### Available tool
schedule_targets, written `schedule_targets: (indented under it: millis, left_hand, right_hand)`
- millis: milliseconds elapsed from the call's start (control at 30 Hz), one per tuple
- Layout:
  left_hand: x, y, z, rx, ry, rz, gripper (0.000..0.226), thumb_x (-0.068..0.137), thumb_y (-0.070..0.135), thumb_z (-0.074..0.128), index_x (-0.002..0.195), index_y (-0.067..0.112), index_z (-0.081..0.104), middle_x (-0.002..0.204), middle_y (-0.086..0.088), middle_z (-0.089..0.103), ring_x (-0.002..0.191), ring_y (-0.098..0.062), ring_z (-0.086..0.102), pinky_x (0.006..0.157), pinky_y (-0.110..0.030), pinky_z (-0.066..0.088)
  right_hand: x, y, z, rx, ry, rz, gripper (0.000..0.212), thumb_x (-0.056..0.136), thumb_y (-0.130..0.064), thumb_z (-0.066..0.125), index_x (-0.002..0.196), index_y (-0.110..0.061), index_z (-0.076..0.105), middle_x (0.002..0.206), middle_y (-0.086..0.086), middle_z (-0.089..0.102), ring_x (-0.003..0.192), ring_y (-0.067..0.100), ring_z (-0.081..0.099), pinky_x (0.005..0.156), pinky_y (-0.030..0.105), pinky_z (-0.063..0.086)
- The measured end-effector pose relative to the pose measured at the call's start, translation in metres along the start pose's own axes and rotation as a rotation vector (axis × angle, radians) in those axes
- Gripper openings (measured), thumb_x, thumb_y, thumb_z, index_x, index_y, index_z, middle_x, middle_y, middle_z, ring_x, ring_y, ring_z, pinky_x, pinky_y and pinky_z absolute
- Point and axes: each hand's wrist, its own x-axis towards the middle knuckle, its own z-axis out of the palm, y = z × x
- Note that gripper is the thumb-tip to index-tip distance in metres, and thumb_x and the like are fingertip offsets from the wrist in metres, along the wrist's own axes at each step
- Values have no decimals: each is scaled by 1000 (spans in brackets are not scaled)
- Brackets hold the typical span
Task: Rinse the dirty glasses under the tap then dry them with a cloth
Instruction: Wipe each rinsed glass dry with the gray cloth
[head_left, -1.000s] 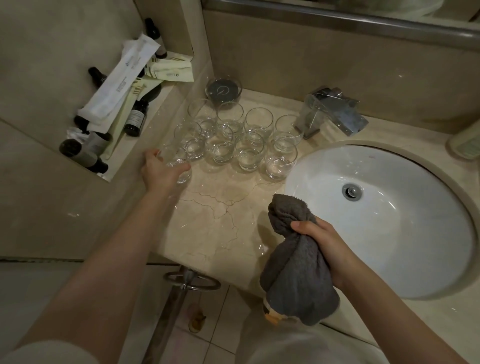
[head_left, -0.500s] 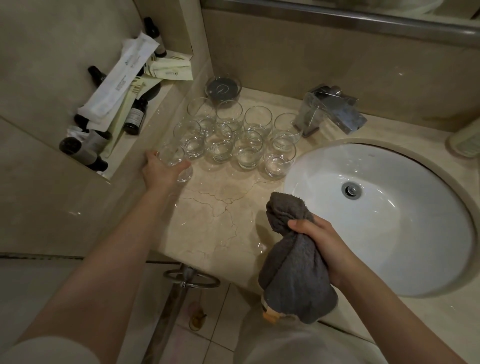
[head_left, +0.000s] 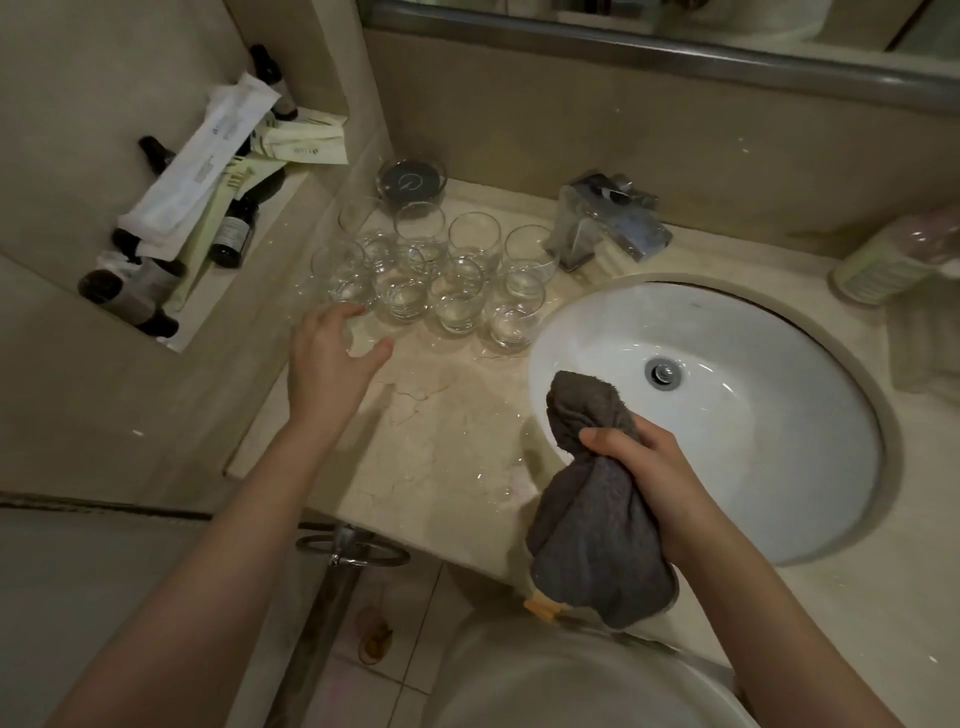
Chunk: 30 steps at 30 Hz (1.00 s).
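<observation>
Between glasses: left hand (head_left: 332, 358) spread, holding nothing, just beside the glasses (head_left: 431, 275) clustered at the tabletop's far left; right hand (head_left: 644, 467) grips the cloth (head_left: 597, 530); next, likely picking another glass.

Printed matter is present on several items, but none of it resolves into readable words. Up and to the left of the left hand (head_left: 332, 364), the long white sachet (head_left: 208, 161) carries a small logo and grey lines of type, too blurred to read. Beside it, the pale green packet (head_left: 306, 143) has a short dark mark near one end, illegible. The dark bottle (head_left: 231, 236) below it bears a light label with tiny print, unreadable. Far beyond the right hand (head_left: 647, 478), the pale bottle (head_left: 893, 260) lying at the right edge shows a greenish label, text indistinct.
</observation>
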Motion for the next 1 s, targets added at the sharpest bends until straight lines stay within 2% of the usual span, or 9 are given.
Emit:
schedule_targets:
  millis: [100, 267, 400, 533, 733, 800, 1000]
  left_hand:
    - [-15, 36, 16, -11, -142, 91, 46, 81, 27, 78, 122, 13, 64, 122, -9, 63, 118, -29, 54, 98, -37, 41]
    - [-33, 107, 64, 4, -337, 272, 50, 79, 28, 79, 124, 13, 63, 123, -10, 62, 118, -30, 54, 95, -34, 40]
    - [-52, 167, 104, -3, -474, 384, 53, 80, 37, 76, 127, 19, 60, 121, -4, 61, 118, -23, 52, 93, -35, 41]
    - [-81, 225, 144, 16, -555, 505, 49, 83, 32, 75, 128, 20, 58, 117, -2, 60, 115, -23, 52, 87, -31, 38]
    - [-136, 307, 207, 25, -698, 632, 50, 83, 34, 74, 129, 22, 57, 120, -1, 59, 114, -21, 52, 91, -37, 44]
    - [-155, 333, 228, 30, -736, 673, 51, 83, 35, 74, 130, 22, 56, 120, -2, 60, 118, -22, 52, 94, -40, 45]
    - [-213, 405, 289, 24, -856, 759, 55, 83, 37, 74, 132, 24, 54, 125, -4, 59, 119, -21, 53, 91, -36, 42]
  right_hand:
    - [-11, -1, -28, 63, 73, -16, 7, 87, -8, 64, 92, -5, 68, 73, 10, 67, 66, 20, 65, 66, 32, 52]
    - [-38, 5, -90, 225, 241, -52, 7, 87, -8, 63, 90, -7, 69, 73, 10, 68, 65, 21, 65, 67, 33, 51]
    - [-63, 17, -144, 380, 373, -77, 9, 88, -9, 62, 93, -8, 69, 78, 13, 68, 66, 24, 64, 68, 34, 52]
    - [-93, 28, -193, 499, 469, -98, 11, 89, -7, 60, 95, -8, 69, 77, 12, 69, 65, 24, 64, 63, 31, 53]
    - [-138, 50, -267, 638, 612, -130, 10, 89, -6, 60, 94, -5, 68, 71, 12, 68, 59, 21, 64, 55, 26, 54]
    - [-153, 58, -293, 667, 667, -138, 11, 89, -6, 61, 97, -3, 67, 73, 14, 66, 61, 22, 64, 56, 26, 54]
    - [-193, 81, -358, 710, 792, -148, 11, 87, -9, 63, 95, -4, 68, 81, 16, 68, 72, 26, 65, 69, 33, 52]
